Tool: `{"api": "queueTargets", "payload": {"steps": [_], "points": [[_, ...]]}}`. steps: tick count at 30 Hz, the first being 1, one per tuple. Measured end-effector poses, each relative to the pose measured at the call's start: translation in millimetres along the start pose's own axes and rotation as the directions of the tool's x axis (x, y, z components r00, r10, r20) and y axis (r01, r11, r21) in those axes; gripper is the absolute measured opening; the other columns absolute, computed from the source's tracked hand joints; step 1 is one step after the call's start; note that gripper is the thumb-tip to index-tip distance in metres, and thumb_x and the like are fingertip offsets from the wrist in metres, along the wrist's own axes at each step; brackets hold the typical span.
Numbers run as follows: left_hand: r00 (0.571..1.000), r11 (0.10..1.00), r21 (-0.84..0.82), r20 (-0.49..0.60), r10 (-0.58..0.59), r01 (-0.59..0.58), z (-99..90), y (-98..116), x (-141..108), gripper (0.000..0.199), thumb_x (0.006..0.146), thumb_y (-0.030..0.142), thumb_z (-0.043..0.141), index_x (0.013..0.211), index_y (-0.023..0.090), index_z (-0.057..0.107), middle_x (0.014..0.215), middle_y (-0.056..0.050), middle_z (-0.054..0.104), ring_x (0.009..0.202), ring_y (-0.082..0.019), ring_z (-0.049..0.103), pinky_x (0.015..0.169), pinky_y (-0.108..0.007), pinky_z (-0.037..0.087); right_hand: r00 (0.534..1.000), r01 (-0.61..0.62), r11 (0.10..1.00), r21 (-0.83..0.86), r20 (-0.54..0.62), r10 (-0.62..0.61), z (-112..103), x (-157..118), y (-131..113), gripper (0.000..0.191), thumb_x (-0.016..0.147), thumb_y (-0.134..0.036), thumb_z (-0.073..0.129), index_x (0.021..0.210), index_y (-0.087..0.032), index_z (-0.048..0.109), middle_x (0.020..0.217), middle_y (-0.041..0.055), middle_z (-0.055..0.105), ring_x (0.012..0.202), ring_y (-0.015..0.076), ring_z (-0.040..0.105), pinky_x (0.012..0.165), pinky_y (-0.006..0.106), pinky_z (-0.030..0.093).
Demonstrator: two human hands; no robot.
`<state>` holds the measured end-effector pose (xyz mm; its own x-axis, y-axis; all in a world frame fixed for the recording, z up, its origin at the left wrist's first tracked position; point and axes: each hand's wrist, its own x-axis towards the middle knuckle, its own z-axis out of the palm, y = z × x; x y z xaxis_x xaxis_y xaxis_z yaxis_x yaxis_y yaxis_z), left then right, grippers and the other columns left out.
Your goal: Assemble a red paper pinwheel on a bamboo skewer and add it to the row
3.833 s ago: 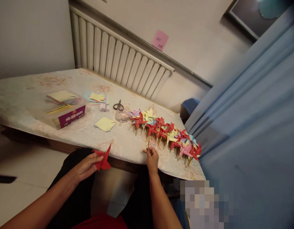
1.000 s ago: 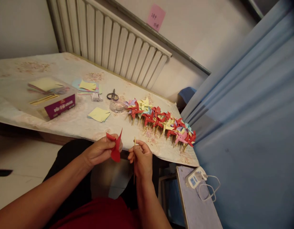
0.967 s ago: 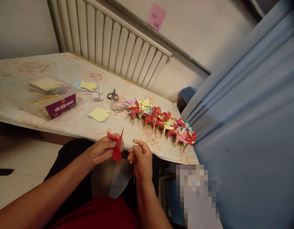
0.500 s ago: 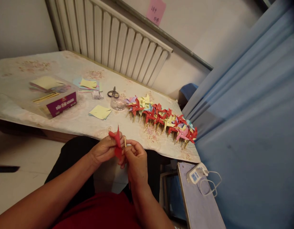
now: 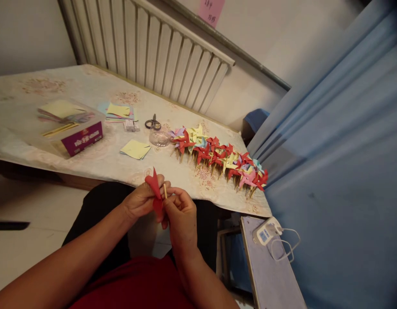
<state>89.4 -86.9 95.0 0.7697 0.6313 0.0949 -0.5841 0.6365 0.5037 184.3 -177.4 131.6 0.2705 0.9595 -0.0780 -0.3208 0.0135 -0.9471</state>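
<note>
A red paper pinwheel is pinched by the left hand, its thumb and fingers closed on the folded sheet. It is seen nearly edge-on: one sharp point is thrust up towards 12 o'clock, a curled, rounded fold is turned to 11, and a lower lobe is dropped towards 6. A matte, soft surface is shown by the paper. A slim, pale stick is gripped by the right hand, its blunt upper end bared just beside the red paper at 3 o'clock; whether paper and stick are joined cannot be told.

The pair is held at the near edge of a table, which is covered by a floral cloth. At 11 o'clock from the hands, a squarish stack of yellow-topped paper is laid flat. At 12, a clear, faceted plastic bowl is seen, with dark-handled scissors placed behind it. From 1 round to nearly 3 o'clock, a dense row of pinwheels in red, yellow, pink, blue and lilac is raised on thin sticks. At 10, more paper and sticks are held in a see-through box fronted by a glossy purple panel.
</note>
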Motion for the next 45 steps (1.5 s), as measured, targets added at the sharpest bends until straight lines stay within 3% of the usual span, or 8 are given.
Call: {"api": "queueTargets", "payload": {"steps": [13,19,26,39,45], "points": [[0.999,1.0,0.0,-0.01,-0.032,0.032,4.5,0.9,0.9,0.029,0.065,0.012,0.081,0.062,0.017,0.052,0.065,0.004,0.056,0.048,-0.013,0.059,0.038,-0.023,0.054,1.0,0.001,1.0,-0.002,-0.015,-0.001,3.8,-2.2,-0.8,0.017,0.078,-0.026,0.063,0.093,-0.02,0.06,0.049,-0.0099,0.055,0.033,0.005,0.041,0.032,0.014,0.028],[0.996,0.999,0.001,0.084,-0.037,0.038,-3.5,-2.1,0.2,0.018,0.072,0.015,0.075,0.071,0.018,0.058,0.072,0.003,0.059,0.047,-0.017,0.063,0.033,-0.029,0.054,1.0,0.01,1.0,-0.009,-0.005,-0.01,3.6,-1.9,-0.1,0.015,0.079,-0.028,0.063,0.092,-0.02,0.06,0.047,-0.0104,0.053,0.033,0.0055,0.041,0.033,0.014,0.028],[0.994,0.999,-0.003,0.101,-0.032,0.032,-7.4,-3.7,0.6,0.016,0.073,0.014,0.074,0.072,0.018,0.058,0.072,0.003,0.06,0.048,-0.018,0.064,0.033,-0.031,0.055,1.0,0.011,0.999,-0.033,-0.008,-0.011,4.0,-2.0,-0.6,0.017,0.079,-0.029,0.063,0.092,-0.02,0.06,0.046,-0.0105,0.051,0.034,0.0063,0.042,0.033,0.014,0.029],[0.994,1.0,-0.018,0.105,-0.02,0.022,-13.1,-6.1,1.0,0.015,0.074,0.011,0.073,0.072,0.017,0.059,0.074,0.002,0.06,0.054,-0.015,0.066,0.039,-0.022,0.055,1.0,0.018,1.0,-0.012,-0.007,-0.018,3.4,-2.2,-1.2,0.015,0.079,-0.029,0.066,0.091,-0.02,0.061,0.047,-0.0094,0.054,0.035,0.0063,0.044,0.033,0.014,0.031],[0.993,0.999,-0.025,0.113,-0.02,0.023,-10.7,-5.9,0.5,0.015,0.076,0.013,0.072,0.074,0.018,0.058,0.074,0.002,0.059,0.053,-0.017,0.065,0.037,-0.025,0.055,1.0,0.026,1.0,-0.015,-0.01,-0.026,3.2,-1.4,-0.8,0.016,0.079,-0.03,0.067,0.09,-0.02,0.062,0.048,-0.0085,0.055,0.035,0.0062,0.045,0.034,0.014,0.031]]}}
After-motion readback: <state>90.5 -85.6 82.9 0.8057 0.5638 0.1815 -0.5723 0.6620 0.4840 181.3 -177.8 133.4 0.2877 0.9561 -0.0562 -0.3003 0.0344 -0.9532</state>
